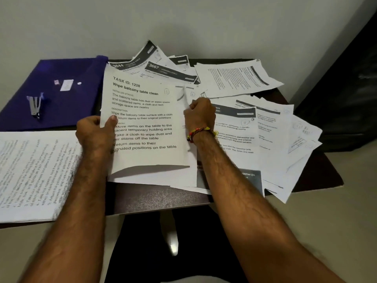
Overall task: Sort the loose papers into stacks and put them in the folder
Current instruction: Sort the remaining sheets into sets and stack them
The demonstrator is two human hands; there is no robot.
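A dark table carries everything, and much of its top is hidden under paper. On its right half lies a loose heap of papers, white printed sheets with dark header bars, overlapping at many angles and hanging over the right edge. At the far left is a blue folder, flat and closed, with a small stapler on it. At the near left lies a stack of printed pages, turned sideways and blurred, so the text is hard to read. In the middle, the left hand grips the left edge of a sheet titled "Wipe balcony table clean", thumb on top. The right hand, curled, pinches its right edge; the fingertips are hidden.
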